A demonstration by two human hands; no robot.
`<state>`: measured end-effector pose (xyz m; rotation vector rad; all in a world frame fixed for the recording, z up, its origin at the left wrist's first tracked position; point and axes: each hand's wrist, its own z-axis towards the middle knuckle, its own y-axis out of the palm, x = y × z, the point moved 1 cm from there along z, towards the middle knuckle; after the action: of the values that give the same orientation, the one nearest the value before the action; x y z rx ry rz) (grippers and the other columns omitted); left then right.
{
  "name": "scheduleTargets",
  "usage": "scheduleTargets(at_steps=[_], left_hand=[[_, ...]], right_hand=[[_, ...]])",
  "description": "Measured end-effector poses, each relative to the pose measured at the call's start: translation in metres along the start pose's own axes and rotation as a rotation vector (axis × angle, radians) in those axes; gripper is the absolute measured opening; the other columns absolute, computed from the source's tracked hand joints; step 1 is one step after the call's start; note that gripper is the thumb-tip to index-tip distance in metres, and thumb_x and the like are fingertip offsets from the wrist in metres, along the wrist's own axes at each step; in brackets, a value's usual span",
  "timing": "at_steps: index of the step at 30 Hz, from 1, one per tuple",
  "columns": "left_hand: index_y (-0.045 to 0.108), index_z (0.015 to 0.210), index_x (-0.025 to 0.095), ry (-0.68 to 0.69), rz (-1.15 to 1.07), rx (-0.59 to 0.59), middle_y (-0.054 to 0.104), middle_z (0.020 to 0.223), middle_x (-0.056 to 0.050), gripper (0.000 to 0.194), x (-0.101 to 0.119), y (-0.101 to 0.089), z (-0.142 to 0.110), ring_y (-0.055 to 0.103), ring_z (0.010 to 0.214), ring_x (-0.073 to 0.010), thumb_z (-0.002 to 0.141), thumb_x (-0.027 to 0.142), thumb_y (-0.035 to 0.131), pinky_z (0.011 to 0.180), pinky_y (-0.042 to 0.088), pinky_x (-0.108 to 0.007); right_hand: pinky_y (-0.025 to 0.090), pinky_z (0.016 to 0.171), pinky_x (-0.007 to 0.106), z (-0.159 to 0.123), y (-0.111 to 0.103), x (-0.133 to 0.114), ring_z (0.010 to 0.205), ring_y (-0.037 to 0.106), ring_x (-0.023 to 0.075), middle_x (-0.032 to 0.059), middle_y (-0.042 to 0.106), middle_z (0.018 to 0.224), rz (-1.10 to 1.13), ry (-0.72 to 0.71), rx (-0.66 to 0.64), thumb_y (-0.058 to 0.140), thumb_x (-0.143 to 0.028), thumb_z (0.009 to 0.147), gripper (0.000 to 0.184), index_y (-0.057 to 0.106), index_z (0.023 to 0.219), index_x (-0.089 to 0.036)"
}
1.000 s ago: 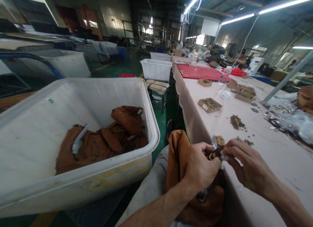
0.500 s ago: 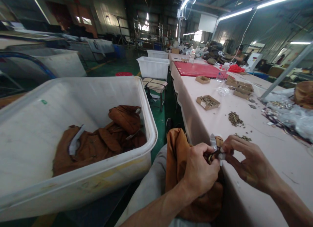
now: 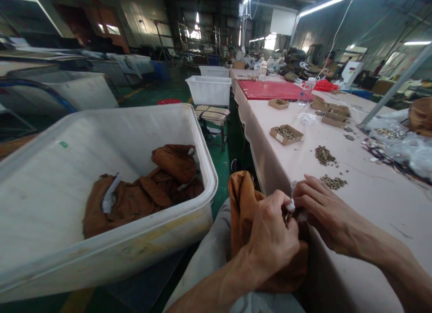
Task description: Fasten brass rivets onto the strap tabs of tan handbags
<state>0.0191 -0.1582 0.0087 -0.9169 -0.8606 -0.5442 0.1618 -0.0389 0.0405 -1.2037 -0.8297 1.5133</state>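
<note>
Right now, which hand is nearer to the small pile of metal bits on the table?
Right. The right hand rests at the table edge, just below the metal bits. The left hand is farther, over the brown bag on the lap.

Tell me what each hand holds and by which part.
Both the left hand and right hand pinch the upper edge of a brown fabric bag on the lap; the exact part is hidden.

No writing can be read anywhere. A small green sticker [image 3: 64,144] on the white bin [image 3: 111,254] is too small to make out, and the white tag [image 3: 290,207] pinched between the hands shows no legible print. The cardboard boxes [image 3: 286,134] on the table [image 3: 364,200] bear no readable marks.
</note>
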Motion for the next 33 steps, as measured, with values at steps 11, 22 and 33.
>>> scheduleTargets(at_steps=[11,22,33], left_hand=[[0.057,0.083,0.018,-0.040,-0.081,-0.125,0.061,0.073,0.002,0.020,0.008,-0.022,0.003,0.054,0.064,-0.0117,0.071,0.007,0.068,0.058,0.037,-0.024],[0.076,0.092,0.014,-0.084,-0.190,-0.225,0.073,0.088,-0.005,0.017,-0.005,-0.027,0.003,0.066,0.084,-0.0200,0.076,0.018,0.075,0.071,0.045,-0.028],[0.075,0.085,0.010,-0.109,-0.471,-0.115,0.065,0.075,-0.004,0.025,0.019,-0.073,0.020,0.053,0.067,-0.0127,0.079,0.034,0.079,0.063,0.036,-0.024]], right_hand=[[0.040,0.108,0.063,-0.005,0.012,0.001,0.113,0.049,0.0339,0.0119,0.054,0.109,0.151,-0.032,0.013,0.054,-0.004,0.082,0.032,0.049,0.109,-0.021],[0.058,0.090,0.038,-0.018,0.003,0.014,0.119,0.063,0.0302,0.0125,0.061,0.135,0.247,0.009,0.164,0.060,-0.019,0.093,0.052,0.046,0.143,-0.025],[0.048,0.110,0.057,-0.030,0.021,0.053,0.128,0.058,0.0332,0.0159,0.059,0.139,0.398,0.256,0.308,0.066,-0.045,0.096,0.056,0.050,0.143,-0.020]])
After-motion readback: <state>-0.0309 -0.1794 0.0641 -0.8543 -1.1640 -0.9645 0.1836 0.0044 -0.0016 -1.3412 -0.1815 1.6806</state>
